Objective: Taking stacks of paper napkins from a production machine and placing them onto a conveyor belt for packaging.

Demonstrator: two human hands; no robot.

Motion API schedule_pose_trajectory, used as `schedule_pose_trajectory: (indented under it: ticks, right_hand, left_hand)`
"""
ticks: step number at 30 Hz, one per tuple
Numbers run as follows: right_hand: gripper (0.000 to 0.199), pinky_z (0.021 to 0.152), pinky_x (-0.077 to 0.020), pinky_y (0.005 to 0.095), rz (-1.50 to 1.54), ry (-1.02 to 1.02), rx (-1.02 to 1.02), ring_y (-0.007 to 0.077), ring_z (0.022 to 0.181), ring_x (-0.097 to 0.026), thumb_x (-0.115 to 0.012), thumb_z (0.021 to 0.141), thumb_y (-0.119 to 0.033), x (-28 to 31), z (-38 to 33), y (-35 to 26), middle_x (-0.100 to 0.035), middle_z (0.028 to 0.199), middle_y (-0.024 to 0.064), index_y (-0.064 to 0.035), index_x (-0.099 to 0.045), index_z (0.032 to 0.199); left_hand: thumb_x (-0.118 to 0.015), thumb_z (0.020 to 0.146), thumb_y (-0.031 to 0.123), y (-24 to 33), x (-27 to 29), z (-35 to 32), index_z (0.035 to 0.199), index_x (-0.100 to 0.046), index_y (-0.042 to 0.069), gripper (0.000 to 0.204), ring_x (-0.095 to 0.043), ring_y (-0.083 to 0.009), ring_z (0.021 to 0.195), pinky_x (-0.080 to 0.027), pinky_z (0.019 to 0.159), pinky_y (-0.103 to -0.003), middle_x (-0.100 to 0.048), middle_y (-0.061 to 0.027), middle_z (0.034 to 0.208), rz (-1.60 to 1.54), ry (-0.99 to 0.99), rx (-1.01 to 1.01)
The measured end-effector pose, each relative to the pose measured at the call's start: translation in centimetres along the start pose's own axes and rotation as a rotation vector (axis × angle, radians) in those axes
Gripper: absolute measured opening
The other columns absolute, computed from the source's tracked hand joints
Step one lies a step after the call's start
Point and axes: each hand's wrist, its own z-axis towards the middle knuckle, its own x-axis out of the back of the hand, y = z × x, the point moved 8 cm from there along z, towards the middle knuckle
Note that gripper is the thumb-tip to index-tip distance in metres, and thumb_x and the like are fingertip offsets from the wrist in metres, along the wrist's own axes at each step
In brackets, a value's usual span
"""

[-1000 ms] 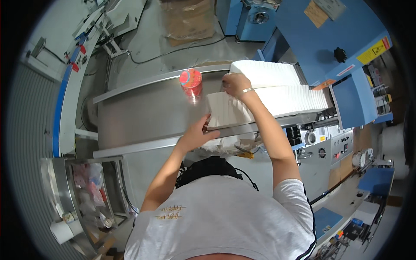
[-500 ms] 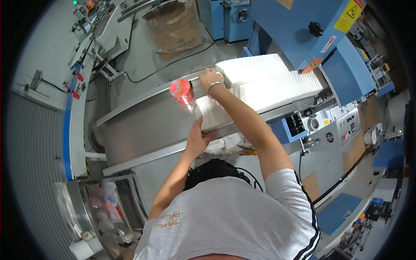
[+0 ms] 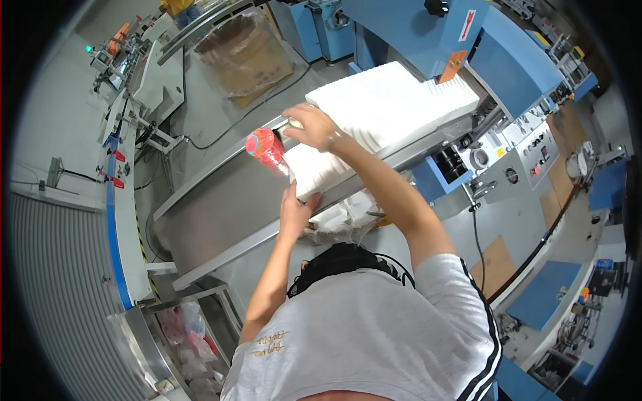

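A long stack of thin white folded sheets [image 3: 317, 171], like napkins or tissues, lies in a metal trough [image 3: 224, 200]. My left hand [image 3: 296, 212] grips the near corner of its left end, fingers up against the end face and thumb at the near side. My right hand [image 3: 311, 127] reaches over the stack to the trough's far side. Its fingers curl round something small and pale, too hidden to name. Just left of these fingers is a red cylinder [image 3: 265, 148] with a shiny, see-through lower part. Behind the near row stands a taller white block of sheets [image 3: 374, 93].
A blue machine [image 3: 401, 33] with an orange tab [image 3: 453, 67] stands over the stack's right end. Its control panel [image 3: 535, 150] is at the right. A plastic-lined carton [image 3: 244, 57] sits on the floor beyond; a metal bin [image 3: 157, 347] with plastic scraps is lower left.
The whole view has shifted, moving the scene left. My right hand has moved left along the trough's far side, nearer the red cylinder. My left hand stays at the stack's end.
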Motion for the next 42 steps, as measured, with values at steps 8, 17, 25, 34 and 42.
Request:
schedule_pose_trajectory:
  ticks: [8,17,25,34,42]
  right_hand:
    - [0.021,0.061,-0.0467,0.0205,0.392,0.295,-0.643,0.0052,0.070,-0.057,-0.060,0.092,-0.019,11.1,-14.5,2.6,-0.063,0.080,-0.0013,-0.0040,-0.066,0.106]
    - [0.038,0.068,-0.0492,0.0263,-0.069,0.672,-0.732,0.0117,0.074,-0.057,-0.062,0.086,-0.013,19.9,-21.5,13.0,-0.063,0.099,0.0084,-0.0020,-0.054,0.122]
    - [0.048,0.087,-0.0468,0.0404,-0.422,0.578,-0.636,0.0376,0.100,-0.059,-0.054,0.085,-0.009,22.4,-20.0,14.0,-0.055,0.122,0.0241,-0.0044,-0.047,0.132]
    - [0.043,0.093,-0.0452,0.0425,-0.503,0.515,-0.555,0.0388,0.113,-0.053,-0.052,0.085,-0.004,22.0,-19.3,12.1,-0.052,0.126,0.0204,-0.0042,-0.049,0.128]
    - [0.046,0.087,-0.0493,0.0431,-0.681,0.383,-0.591,0.0366,0.108,-0.057,-0.050,0.081,0.001,21.4,-18.8,11.4,-0.052,0.129,0.0179,-0.0049,-0.051,0.126]
  left_hand:
    - [-0.081,0.067,0.026,1.6,0.2,0.4,0.144,-0.023,0.004,0.099,-0.055,-0.0395,0.113,-0.045,0.091,-0.043,-0.054,-0.0251,0.124,-0.020,-0.025,0.099]
    - [-0.078,0.070,0.030,0.8,-1.1,0.9,0.144,-0.021,0.002,0.097,-0.056,-0.0398,0.110,-0.044,0.092,-0.043,-0.056,-0.0253,0.121,-0.026,0.022,0.200]
    - [-0.078,0.070,0.019,1.6,0.0,0.2,0.141,-0.028,0.000,0.088,-0.048,-0.0344,0.121,-0.038,0.100,-0.039,-0.047,-0.0234,0.130,-0.178,0.115,0.007]
    - [-0.076,0.073,0.018,1.5,-0.2,0.0,0.141,-0.027,0.000,0.086,-0.047,-0.0346,0.121,-0.037,0.101,-0.039,-0.046,-0.0235,0.132,-0.171,0.149,0.012]
    - [-0.076,0.073,0.019,1.9,-0.1,0.0,0.142,-0.027,0.001,0.086,-0.046,-0.0353,0.122,-0.037,0.102,-0.039,-0.045,-0.0240,0.133,-0.158,0.166,-0.003]
